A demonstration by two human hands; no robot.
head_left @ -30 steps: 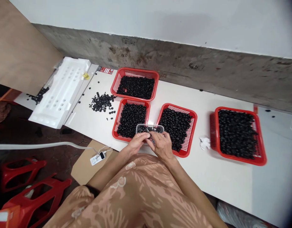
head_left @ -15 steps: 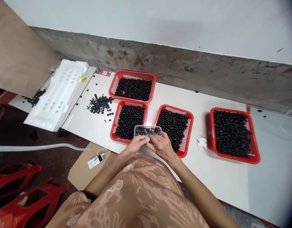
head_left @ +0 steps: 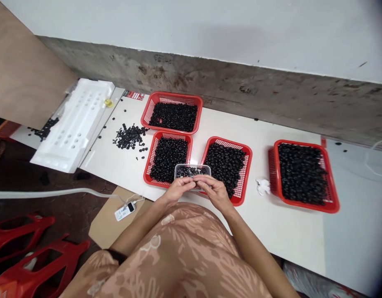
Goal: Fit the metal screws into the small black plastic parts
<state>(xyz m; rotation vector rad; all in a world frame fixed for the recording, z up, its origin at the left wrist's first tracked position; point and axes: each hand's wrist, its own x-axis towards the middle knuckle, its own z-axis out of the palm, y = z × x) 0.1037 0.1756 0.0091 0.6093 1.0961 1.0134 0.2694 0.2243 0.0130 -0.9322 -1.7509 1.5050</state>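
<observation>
We find the left hand (head_left: 177,190) and the right hand (head_left: 214,191) close together at lower centre, fingers curled and nearly meeting at the front edge of a small clear tub (head_left: 192,171). (Whether they grip the tub or pinch something small from it, we cannot tell from here.) The tub sits at the front corners of two red baskets, holding a shallow layer of small black pieces (head_left: 191,171). We cannot tell whether it rests on the baskets or is carried by the hands.

The main risk we see is a spill. If the tub slips from the fingers or tips on a basket rim, its pieces could fall into the left basket (head_left: 153,165) or the right basket (head_left: 228,140), mixing with what lies there. Any that miss could scatter across the white tabletop (head_left: 271,236). A loose pile (head_left: 130,137) already sits at upper centre-left, and stray pieces there could be brushed along by a sleeve or wrist. Pieces that roll over the front edge could land on the floor near the red stools (head_left: 32,248) at lower left, where they would be hard to spot against the dark ground.
</observation>
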